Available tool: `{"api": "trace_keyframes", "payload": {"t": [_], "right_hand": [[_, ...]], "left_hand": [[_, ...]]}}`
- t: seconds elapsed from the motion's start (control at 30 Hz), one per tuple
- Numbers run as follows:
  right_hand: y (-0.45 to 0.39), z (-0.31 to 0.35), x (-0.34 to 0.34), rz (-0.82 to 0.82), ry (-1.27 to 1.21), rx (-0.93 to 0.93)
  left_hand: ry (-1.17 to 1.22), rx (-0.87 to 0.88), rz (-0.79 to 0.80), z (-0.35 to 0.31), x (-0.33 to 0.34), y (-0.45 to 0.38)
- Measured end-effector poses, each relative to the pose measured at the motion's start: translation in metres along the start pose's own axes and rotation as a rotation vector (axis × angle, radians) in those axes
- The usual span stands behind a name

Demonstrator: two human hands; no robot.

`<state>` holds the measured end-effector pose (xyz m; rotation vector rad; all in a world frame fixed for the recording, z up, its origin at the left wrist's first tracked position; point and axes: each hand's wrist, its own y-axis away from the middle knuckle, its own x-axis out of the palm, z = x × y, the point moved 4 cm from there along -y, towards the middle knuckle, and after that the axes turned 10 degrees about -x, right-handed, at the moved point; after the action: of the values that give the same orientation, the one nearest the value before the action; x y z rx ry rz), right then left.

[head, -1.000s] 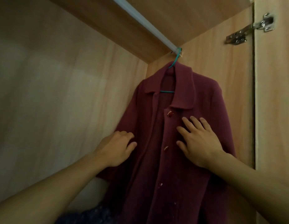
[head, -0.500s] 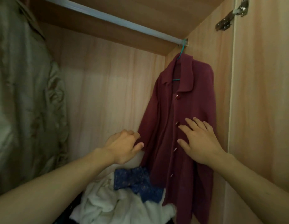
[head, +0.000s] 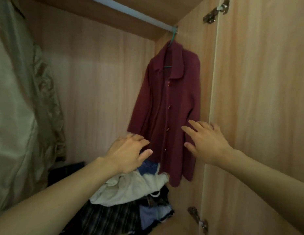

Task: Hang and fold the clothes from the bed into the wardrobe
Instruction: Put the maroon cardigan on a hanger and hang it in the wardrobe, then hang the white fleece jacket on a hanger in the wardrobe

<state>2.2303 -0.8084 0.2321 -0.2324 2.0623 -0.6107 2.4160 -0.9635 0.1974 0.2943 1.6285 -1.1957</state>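
Dim warm light on pale wood panels (head: 100,85); metal rail (head: 130,12) above the hands, open door (head: 266,99) with hinges (head: 215,11) right of them.

Teal hanger (head: 171,41): only the hook at the rail (head: 130,12) and a short piece of bar inside the collar show, the rest lying under the maroon coat (head: 166,106), and the rail's left end is cut off by the top edge. Pale green garment (head: 17,106): cut off at the left and top edges, so its kind cannot be told; left hand (head: 129,153) covers part of the blue cloth (head: 149,167) in the heap, and its fingertips are blurred against the coat's sleeve, contact uncertain. Heap of clothes (head: 130,185): dark lower pieces run off the bottom edge and are too dim to sort, while both forearms leave the frame at the lower corners.
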Motion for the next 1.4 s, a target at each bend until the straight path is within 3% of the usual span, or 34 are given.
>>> {"api": "trace_keyframes", "payload": {"t": [0.13,0.23,0.33,0.57,0.77,1.0,1.2,1.4], "right_hand": [[0.049,0.010,-0.007,0.098,0.054,0.045],[0.104,0.015,-0.004,0.221,0.055,0.115],[0.161,0.006,-0.013,0.324,0.025,0.205],[0.309,-0.032,-0.068,0.358,0.102,0.429],[0.457,-0.051,-0.126,0.400,0.138,0.609],[0.694,-0.060,-0.233,0.471,0.174,0.818],[0.874,-0.054,-0.306,0.492,0.160,1.030],[0.987,-0.046,-0.347,0.468,0.133,1.190]], "left_hand": [[0.303,0.043,-0.020,-0.016,0.024,0.019],[0.474,0.057,0.057,-0.058,0.062,0.054],[0.524,0.134,0.171,-0.113,0.080,0.085],[0.658,0.352,0.178,-0.228,0.043,0.114],[0.677,0.565,0.170,-0.350,-0.007,0.165],[0.764,0.756,0.263,-0.522,-0.062,0.285],[0.595,0.955,0.381,-0.665,-0.097,0.415],[0.549,1.092,0.367,-0.754,-0.133,0.469]]}}
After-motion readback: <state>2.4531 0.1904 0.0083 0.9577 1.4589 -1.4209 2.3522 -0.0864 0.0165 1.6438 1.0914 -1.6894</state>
